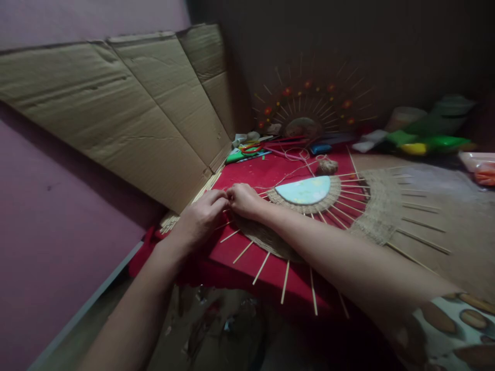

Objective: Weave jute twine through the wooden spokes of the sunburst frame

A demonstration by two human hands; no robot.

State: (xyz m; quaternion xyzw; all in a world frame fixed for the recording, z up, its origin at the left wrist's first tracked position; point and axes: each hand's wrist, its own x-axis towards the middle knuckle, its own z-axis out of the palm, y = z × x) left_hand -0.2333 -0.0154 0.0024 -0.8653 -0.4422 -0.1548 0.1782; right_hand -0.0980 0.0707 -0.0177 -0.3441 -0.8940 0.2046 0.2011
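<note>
At the woven fan (304, 190), left hand (204, 210) and right hand (247, 200) meet, pinched; holding what, I cannot tell. The fan's length goes rightward.

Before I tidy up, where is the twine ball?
In the head view, the twine ball lies right of centre on the red cloth, beyond the pale blue panel.

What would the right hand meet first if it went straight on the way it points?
Most likely the left hand: the right hand points towards it, and the two look nearly touching, though depth is unclear.
</note>
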